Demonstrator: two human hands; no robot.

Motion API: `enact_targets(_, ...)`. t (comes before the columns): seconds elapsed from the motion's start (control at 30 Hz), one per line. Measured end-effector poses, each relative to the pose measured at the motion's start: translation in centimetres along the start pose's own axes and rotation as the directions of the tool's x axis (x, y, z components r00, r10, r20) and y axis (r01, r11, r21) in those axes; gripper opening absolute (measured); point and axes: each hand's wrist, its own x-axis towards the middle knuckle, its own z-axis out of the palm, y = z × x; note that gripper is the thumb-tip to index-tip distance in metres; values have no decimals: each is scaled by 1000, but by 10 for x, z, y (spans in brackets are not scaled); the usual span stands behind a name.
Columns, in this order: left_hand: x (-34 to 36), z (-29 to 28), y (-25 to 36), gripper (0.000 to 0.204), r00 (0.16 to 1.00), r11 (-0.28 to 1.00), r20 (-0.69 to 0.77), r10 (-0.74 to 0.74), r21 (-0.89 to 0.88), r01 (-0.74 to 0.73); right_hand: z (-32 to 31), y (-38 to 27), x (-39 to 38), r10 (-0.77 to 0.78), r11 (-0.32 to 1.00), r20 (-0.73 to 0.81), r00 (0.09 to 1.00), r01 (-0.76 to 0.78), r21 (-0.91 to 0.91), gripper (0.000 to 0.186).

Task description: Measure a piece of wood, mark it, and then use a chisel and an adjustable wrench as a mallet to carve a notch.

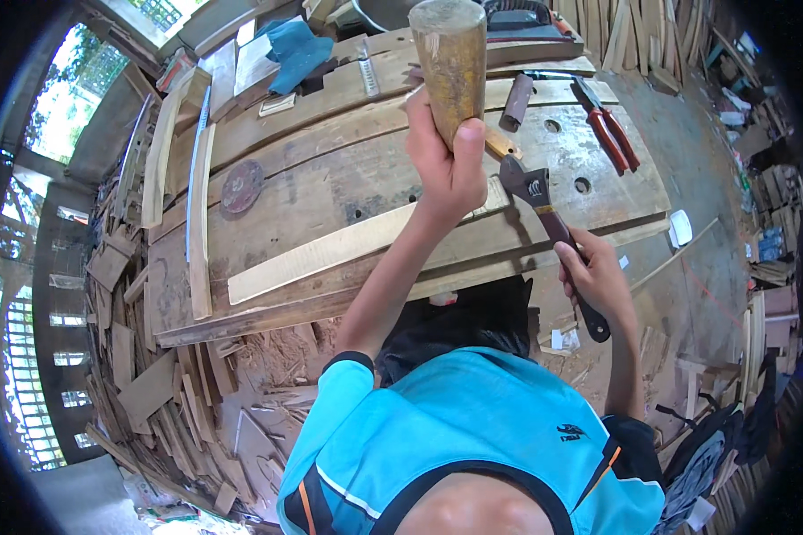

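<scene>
My left hand [448, 165] is wrapped round the lower end of a thick wooden cylinder [451, 62], raised over the workbench [312, 187]. In my right hand [595, 275] is an adjustable wrench [544, 201], gripped by its dark handle. Its head points up and left, close to my left hand. Just beyond the wrench head shows a small yellowish wooden piece with a hole [502, 144]; whether they touch I cannot tell. Beneath my left forearm lies a pale wooden strip [321, 254] on the bench.
Red-handled pliers [608, 134] and a dark brown roll [516, 102] lie at the bench's right. A round disc [242, 187], long strips [202, 223] and a blue cloth [296, 53] are left. Wood scraps [152, 392] pile beyond the left edge.
</scene>
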Motion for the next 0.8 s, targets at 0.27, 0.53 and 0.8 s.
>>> enact_targets(0.27,1,2,9,30,990,987,76,120,96,-127,-38,-77,-22,-280,957,-88,956,271,-102,25)
enact_targets(0.53,-2,3,7,33,993,995,99,61,74,-68,-72,-153,-54,-579,795,-249,777,469,-386,33)
enact_targets(0.8,-7,0,6,34,994,998,102,-43,40,39,-62,-187,-53,-457,802,-100,884,360,-477,39)
